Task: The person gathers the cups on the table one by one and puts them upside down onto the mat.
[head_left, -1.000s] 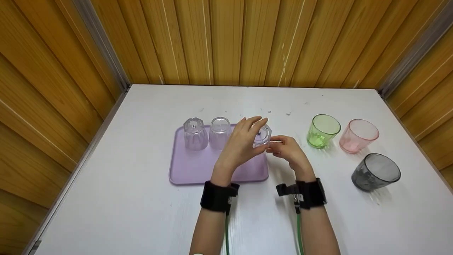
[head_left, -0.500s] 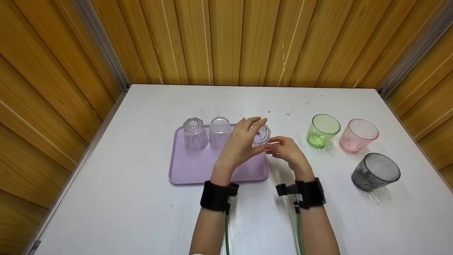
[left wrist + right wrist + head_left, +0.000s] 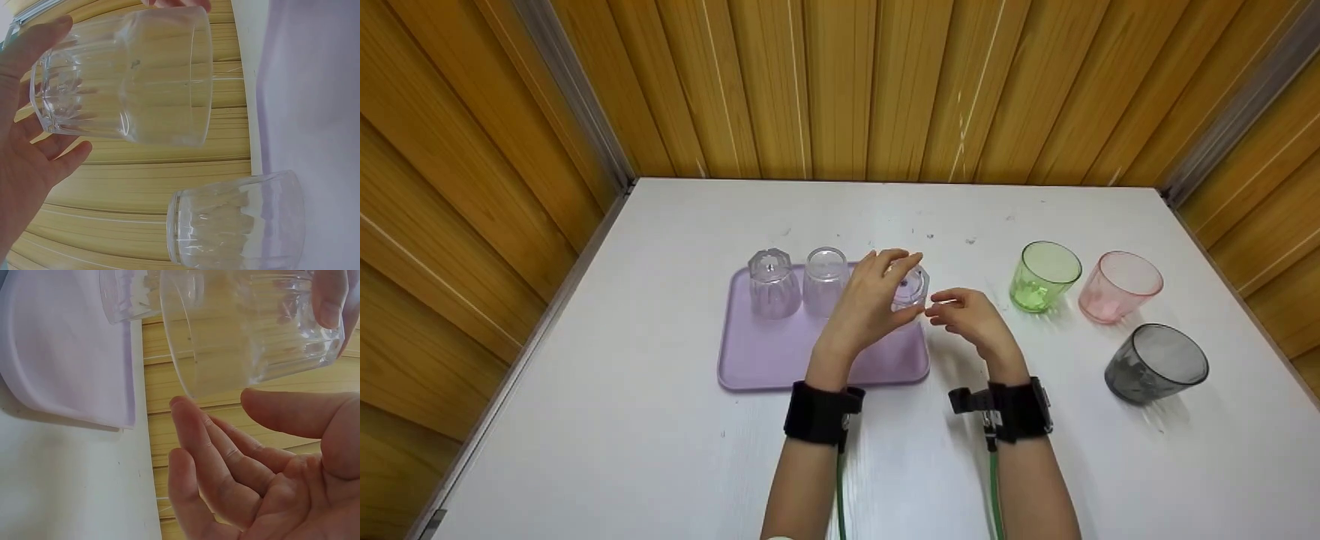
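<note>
My left hand (image 3: 864, 306) grips a clear tumbler (image 3: 135, 79) round its base end. The tumbler is upside down, its rim held above the right part of a purple tray (image 3: 780, 360). In the head view the hand partly covers it. My right hand (image 3: 973, 322) is just right of the tumbler with its fingers relaxed and nothing in them. Its fingertips lie close to the tumbler's rim in the right wrist view. Two more clear glasses, a faceted one (image 3: 774, 291) and a rounder one (image 3: 823, 283), stand upside down at the tray's back left.
Right of the tray, a green glass (image 3: 1039, 281), a pink glass (image 3: 1117, 291) and a grey glass (image 3: 1151, 367) stand upright on the white table (image 3: 622, 337). Wood-patterned panels (image 3: 840, 90) border the table at the back and sides.
The left hand and its tumbler have shifted slightly left. The right hand's fingertips, earlier at the tumbler's side, now stand a little apart from it.
</note>
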`<state>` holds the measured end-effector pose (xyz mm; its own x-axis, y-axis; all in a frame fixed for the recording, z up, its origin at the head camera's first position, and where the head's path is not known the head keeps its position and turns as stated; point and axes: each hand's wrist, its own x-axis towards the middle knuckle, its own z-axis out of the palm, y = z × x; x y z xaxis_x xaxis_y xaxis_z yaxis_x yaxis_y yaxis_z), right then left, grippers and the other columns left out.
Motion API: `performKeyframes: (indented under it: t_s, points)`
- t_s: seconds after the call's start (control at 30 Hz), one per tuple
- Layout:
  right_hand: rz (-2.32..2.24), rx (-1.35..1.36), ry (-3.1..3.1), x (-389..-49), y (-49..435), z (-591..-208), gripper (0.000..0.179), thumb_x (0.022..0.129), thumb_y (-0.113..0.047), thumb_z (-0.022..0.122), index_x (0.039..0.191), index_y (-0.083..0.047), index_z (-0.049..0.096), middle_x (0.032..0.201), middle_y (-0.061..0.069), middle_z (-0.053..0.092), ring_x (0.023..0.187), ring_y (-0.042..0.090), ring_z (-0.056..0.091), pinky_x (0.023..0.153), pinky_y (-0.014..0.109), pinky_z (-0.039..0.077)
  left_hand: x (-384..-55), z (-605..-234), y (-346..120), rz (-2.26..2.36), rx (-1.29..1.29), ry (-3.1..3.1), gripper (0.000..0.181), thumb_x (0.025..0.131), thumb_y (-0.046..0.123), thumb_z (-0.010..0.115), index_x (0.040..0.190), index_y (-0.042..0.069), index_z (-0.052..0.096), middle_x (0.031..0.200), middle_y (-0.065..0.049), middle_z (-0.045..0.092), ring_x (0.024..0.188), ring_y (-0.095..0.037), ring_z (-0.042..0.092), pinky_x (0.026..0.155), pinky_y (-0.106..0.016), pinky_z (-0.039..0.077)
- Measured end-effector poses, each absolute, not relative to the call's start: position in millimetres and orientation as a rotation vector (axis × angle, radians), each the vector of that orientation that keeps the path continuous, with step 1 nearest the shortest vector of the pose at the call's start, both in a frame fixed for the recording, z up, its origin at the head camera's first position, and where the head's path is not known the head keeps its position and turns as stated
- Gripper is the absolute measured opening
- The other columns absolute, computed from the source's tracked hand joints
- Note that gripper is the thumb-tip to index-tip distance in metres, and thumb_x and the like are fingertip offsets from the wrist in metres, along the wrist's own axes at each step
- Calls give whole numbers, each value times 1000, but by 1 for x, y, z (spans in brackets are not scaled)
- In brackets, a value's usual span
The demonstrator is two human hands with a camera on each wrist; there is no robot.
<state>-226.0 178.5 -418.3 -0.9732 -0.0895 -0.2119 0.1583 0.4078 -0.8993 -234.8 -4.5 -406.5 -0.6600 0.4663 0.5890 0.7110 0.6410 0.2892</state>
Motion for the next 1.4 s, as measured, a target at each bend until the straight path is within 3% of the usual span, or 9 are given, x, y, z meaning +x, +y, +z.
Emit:
performKeyframes:
  t_s: [0.43,0.7,0.77,0.93,1.07,1.23,1.4]
  points:
    - [-1560,84,2594,-222,191,-409,35,87,-8,49,117,10,52,100,19,66,78,10,61,67,20,45,-239,-411,-6,-723,-900,-2477,65,74,30,74,130,13,47,125,-7,49,118,-21,46,110,-39,25]
    - [-1530,108,2684,-218,202,-406,33,87,-8,51,116,10,53,98,19,66,77,10,62,70,22,44,-241,-417,-7,-724,-875,-2512,67,73,31,75,130,12,47,124,-7,49,118,-22,46,110,-41,26]
    - [-1530,112,2701,-217,204,-404,33,87,-7,50,116,11,53,98,21,66,75,9,61,75,27,46,-242,-419,-7,-724,-869,-2518,67,72,31,75,129,12,47,124,-7,49,118,-22,47,110,-41,26]
    - [-1534,146,2708,-213,211,-400,35,88,-8,50,118,11,51,104,25,62,83,19,63,88,41,46,-244,-422,-7,-724,-853,-2555,67,73,32,74,130,13,46,125,-7,48,119,-21,46,111,-40,24]
    - [-1476,194,2753,-210,216,-395,37,89,-11,50,120,9,51,106,25,62,93,30,61,83,36,46,-244,-424,-7,-746,-835,-2594,66,74,32,73,131,13,45,127,-6,47,121,-22,44,111,-40,22]
    - [-1421,239,2804,-206,224,-392,37,89,-14,50,120,6,52,105,22,64,95,33,61,74,27,41,-246,-427,-8,-757,-825,-2609,66,75,31,73,132,13,45,128,-7,47,120,-22,44,109,-37,26]
    - [-1393,255,2812,-203,231,-390,39,90,-17,49,122,5,51,108,22,63,99,34,60,76,29,41,-247,-430,-8,-772,-821,-2602,66,75,29,73,132,12,45,128,-8,47,117,-22,45,105,-35,32]
